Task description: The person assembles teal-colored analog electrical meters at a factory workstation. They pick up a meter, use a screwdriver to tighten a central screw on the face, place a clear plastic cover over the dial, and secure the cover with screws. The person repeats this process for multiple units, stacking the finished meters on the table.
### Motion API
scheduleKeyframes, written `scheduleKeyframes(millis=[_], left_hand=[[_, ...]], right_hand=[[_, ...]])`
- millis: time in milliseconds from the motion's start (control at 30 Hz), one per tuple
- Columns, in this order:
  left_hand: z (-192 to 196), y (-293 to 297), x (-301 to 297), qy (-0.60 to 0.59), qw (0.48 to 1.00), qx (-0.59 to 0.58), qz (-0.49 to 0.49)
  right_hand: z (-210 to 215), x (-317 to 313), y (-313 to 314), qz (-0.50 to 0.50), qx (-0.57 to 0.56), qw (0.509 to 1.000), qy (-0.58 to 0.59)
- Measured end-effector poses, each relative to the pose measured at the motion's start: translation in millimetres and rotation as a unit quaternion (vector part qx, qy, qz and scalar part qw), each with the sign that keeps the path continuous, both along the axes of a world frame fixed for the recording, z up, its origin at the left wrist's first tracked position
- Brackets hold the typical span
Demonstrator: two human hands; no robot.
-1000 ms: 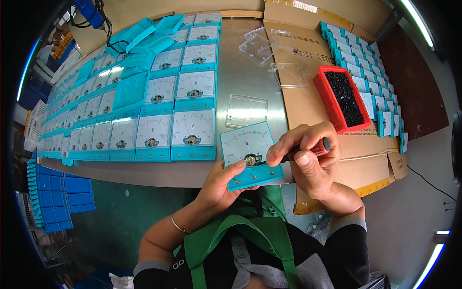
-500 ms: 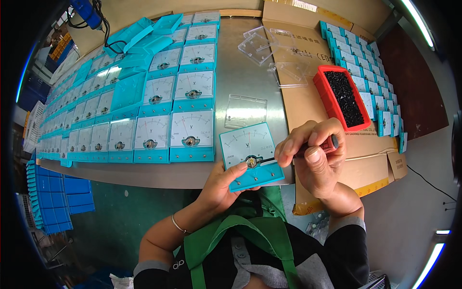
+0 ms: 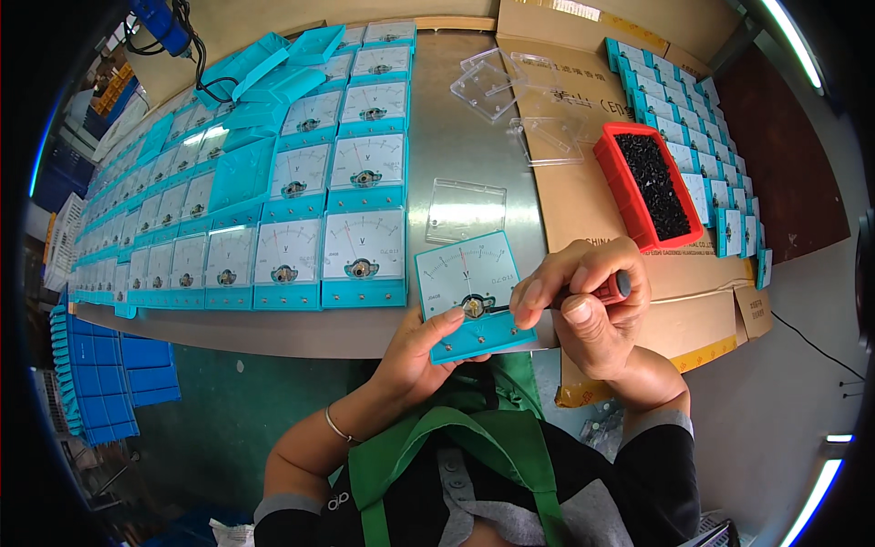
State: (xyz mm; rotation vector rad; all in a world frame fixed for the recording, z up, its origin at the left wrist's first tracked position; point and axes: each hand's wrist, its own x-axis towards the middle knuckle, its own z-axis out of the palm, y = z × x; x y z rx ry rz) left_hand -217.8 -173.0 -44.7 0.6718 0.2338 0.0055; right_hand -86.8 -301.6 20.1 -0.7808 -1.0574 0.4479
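My left hand [image 3: 417,351] grips a teal panel voltmeter [image 3: 478,273] by its lower left side, thumb beside the round metal movement [image 3: 473,306] under the white dial. The meter is tilted, and no clear cover sits over its face. In my right hand [image 3: 592,305] is a screwdriver [image 3: 612,288] with a red and black handle, pinched between thumb and fingers. Its thin shaft runs left toward the movement; fingers partly hide it, and I cannot tell whether the tip touches. Just beyond the meter a clear plastic cover [image 3: 467,211] lies on the metal table [image 3: 437,118].
Rows of similar teal meters [image 3: 365,246] fill the left side, with teal housings [image 3: 273,77] stacked on top. A red bin [image 3: 609,182] of small black parts stands on cardboard [image 3: 565,196] at the right. More clear covers [image 3: 489,91] lie farther back; more meters [image 3: 679,118] stand far right.
My right hand and the screwdriver have shifted slightly left and down. The meter has turned a little in my left hand, and its needle points farther left.
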Motion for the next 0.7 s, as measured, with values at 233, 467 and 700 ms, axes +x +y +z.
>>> scheduleKeyframes(millis=[233, 467, 700], left_hand=[[-1.6, -3.1, 0.3, -0.009, 1.000, 0.003, -0.005], [1.3, -5.1, -0.3, 0.005, 1.000, 0.007, -0.003], [0.6, -5.6, -1.7, -0.010, 1.000, 0.001, -0.003]], right_hand=[[1.1, -7.9, -1.6, 0.008, 0.006, 1.000, 0.008], [-0.1, -7.1, -3.4, 0.000, 0.012, 1.000, -0.005], [2.0, -9.2, -5.7, 0.012, 0.018, 1.000, -0.003]])
